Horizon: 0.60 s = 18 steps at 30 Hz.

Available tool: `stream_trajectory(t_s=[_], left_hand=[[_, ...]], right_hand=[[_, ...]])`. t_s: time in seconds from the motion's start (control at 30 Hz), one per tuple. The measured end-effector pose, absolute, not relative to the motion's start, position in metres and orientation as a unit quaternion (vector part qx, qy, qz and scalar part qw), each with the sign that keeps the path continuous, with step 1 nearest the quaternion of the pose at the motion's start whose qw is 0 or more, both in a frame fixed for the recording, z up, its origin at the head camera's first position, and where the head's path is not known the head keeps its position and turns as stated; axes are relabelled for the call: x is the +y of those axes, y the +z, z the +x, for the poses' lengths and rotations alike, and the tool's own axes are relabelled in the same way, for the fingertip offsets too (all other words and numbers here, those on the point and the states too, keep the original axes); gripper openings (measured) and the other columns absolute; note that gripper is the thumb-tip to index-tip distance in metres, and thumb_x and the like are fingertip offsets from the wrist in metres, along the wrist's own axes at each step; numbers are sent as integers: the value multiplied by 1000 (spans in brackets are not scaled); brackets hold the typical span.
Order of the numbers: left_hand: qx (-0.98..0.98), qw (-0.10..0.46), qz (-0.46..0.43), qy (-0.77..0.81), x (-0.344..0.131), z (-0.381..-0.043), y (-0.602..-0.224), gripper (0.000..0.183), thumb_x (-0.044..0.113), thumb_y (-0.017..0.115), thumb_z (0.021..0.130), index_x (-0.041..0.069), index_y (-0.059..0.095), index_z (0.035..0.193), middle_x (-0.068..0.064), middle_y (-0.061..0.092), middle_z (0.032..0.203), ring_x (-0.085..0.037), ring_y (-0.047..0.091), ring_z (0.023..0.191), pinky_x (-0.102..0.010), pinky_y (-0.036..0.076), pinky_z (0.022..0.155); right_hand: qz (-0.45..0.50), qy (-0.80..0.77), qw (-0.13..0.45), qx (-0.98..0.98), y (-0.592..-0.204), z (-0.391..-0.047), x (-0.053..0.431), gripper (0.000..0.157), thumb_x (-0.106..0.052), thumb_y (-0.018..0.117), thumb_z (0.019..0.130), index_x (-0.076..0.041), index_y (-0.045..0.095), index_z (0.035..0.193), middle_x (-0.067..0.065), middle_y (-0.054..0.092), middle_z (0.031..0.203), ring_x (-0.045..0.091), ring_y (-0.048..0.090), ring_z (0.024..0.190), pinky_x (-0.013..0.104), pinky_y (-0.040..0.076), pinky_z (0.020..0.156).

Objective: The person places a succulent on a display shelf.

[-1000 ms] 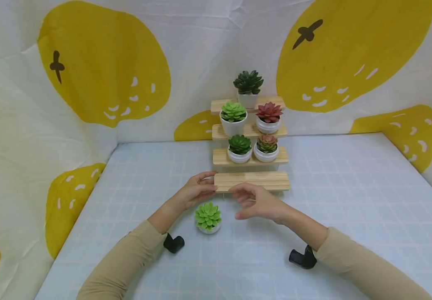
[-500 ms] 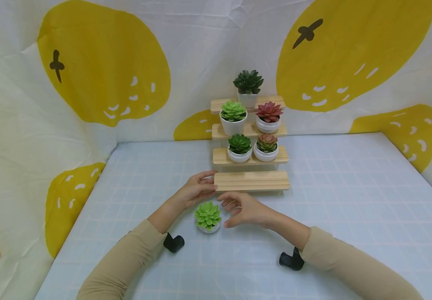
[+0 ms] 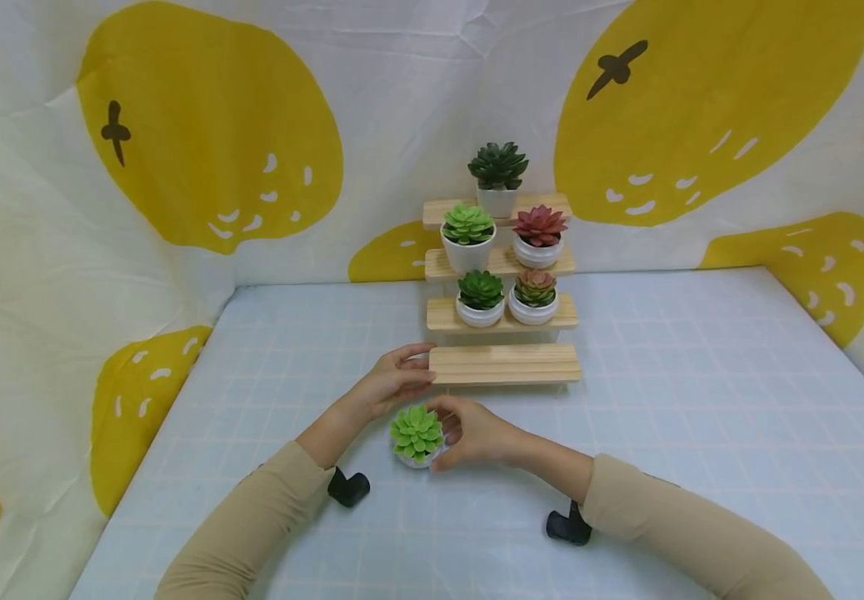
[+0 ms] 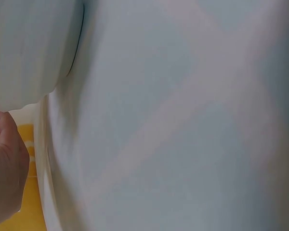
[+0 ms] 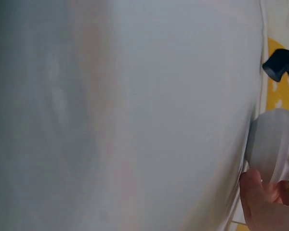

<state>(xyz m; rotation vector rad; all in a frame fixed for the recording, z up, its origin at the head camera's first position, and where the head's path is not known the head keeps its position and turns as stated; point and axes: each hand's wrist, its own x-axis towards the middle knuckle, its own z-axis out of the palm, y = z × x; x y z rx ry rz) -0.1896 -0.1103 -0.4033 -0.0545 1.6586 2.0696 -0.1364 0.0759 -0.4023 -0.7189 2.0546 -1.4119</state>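
Note:
A four-tier wooden plant stand (image 3: 502,365) stands at the back middle of the table. My left hand (image 3: 388,385) grips the left end of its lowest shelf, thumb at the front corner and fingers behind. In front of the stand a light green potted succulent (image 3: 417,433) sits on the table in a small white pot. My right hand (image 3: 476,433) holds this pot from the right, thumb near and forefinger on the far side. The right wrist view has the white pot (image 5: 272,144) between thumb and fingers. In the left wrist view the left hand (image 4: 9,163) shows at the edge.
On the stand's upper shelves are several succulents: dark green (image 3: 497,167) on top, light green (image 3: 467,237) and red (image 3: 539,236) below, then green (image 3: 480,298) and reddish-green (image 3: 534,297). Black wrist cameras (image 3: 348,487) hang under both sleeves. A lemon-print cloth (image 3: 402,125) backs the table.
My right hand has moved left and toward me, from the front of the lowest shelf to the potted succulent, and closed round its pot. The left hand has stayed on the shelf end.

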Motion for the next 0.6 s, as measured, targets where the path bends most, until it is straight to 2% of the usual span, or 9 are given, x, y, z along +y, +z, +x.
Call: stream_trajectory(t_s=[0.33,0.6], left_hand=[[606,245,-13,757,-112,-191,-405,57,-12,51,87,-1,36,141,-12,54,116,-13,60,87,-23,51,75],[608,242,-13,756,-112,-190,-405,56,-12,52,88,0,36,140,-15,54,120,-13,60,88,-25,51,76]], right_hand=[[-283,-496,252,781,-406,-136,68,62,-9,83,68,-3,52,121,2,58,106,16,55,93,29,49,78],[-287,-481,244,791,-404,-137,67,59,-10,84,66,-6,54,117,1,58,103,16,54,89,29,49,75]])
